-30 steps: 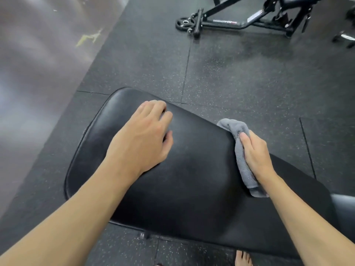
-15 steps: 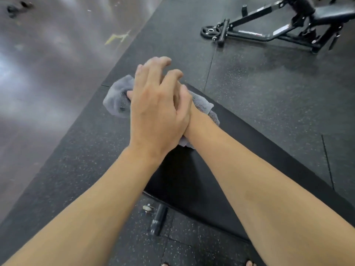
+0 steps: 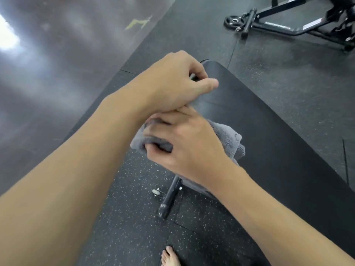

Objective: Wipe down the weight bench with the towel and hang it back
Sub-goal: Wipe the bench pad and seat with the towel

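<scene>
The black padded weight bench point(image 3: 269, 116) runs from the middle of the view down to the lower right. At the pad's near left edge, my right hand point(image 3: 184, 144) is closed around a bunched grey towel point(image 3: 230, 141). My left hand point(image 3: 178, 83) is curled just above it, over the bench's far end. A blurred grey strip of towel leads up under the left palm, and a bit of grey shows between its fingers. The two hands touch. Much of the towel is hidden by them.
The bench's black foot bar with a small wheel point(image 3: 169, 196) stands on speckled rubber mats below my hands. My bare foot point(image 3: 170, 256) is at the bottom edge. Another black machine frame point(image 3: 288, 25) with a weight plate point(image 3: 234, 21) sits far right. Glossy floor point(image 3: 48, 64) lies left.
My right hand swept the towel from the bench's right side to its far left end, then pulled back towards the near edge. My left hand lifted off the pad and closed above the right.
</scene>
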Demonstrator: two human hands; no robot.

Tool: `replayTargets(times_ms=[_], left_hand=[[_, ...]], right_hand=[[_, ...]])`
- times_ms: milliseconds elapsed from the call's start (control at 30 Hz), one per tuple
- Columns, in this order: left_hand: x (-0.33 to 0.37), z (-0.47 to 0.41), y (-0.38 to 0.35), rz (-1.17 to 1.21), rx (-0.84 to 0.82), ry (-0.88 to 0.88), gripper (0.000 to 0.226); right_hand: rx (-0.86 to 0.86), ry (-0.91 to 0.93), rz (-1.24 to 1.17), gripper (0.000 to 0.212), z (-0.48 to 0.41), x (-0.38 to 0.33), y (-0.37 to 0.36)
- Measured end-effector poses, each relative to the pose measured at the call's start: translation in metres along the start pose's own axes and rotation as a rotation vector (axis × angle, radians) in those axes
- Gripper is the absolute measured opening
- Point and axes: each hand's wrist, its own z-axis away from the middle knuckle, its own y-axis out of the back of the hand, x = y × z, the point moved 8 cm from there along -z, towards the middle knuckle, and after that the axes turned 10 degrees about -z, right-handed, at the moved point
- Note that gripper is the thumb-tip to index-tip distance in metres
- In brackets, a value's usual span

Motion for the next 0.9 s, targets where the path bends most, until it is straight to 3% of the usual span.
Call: replayTargets(times_ms=[100,367,567,700,800,900], left_hand=[[0.009,0.003,-0.006,-0.105,-0.002,-0.039,0.032],[0.038,0.019,-0.048,-0.217,-0.014,-0.114,0.028],[0.072,0.03,-0.105,-0.536,-0.018,-0.245,0.037],[0.076,0.038,-0.112,-0.59,0.092,-0.247,0.047],[0.076,0.038,-0.11,-0.571,0.108,-0.24,0.046],[0.078,0.039,-0.11,-0.59,0.134,-0.23,0.045]], right_hand=[[-0.065,0.13,-0.004,0.015,0.029,-0.012,-0.009],[-0.098,0.231,0.124,0.029,0.156,0.02,-0.009],[-0.129,0.148,0.352,0.062,0.282,0.072,0.013],[-0.217,0.217,0.418,0.047,0.261,0.054,-0.005],[-0.259,0.289,0.533,0.059,0.227,0.032,-0.03],[-0.242,0.326,0.603,0.055,0.222,0.03,-0.038]])
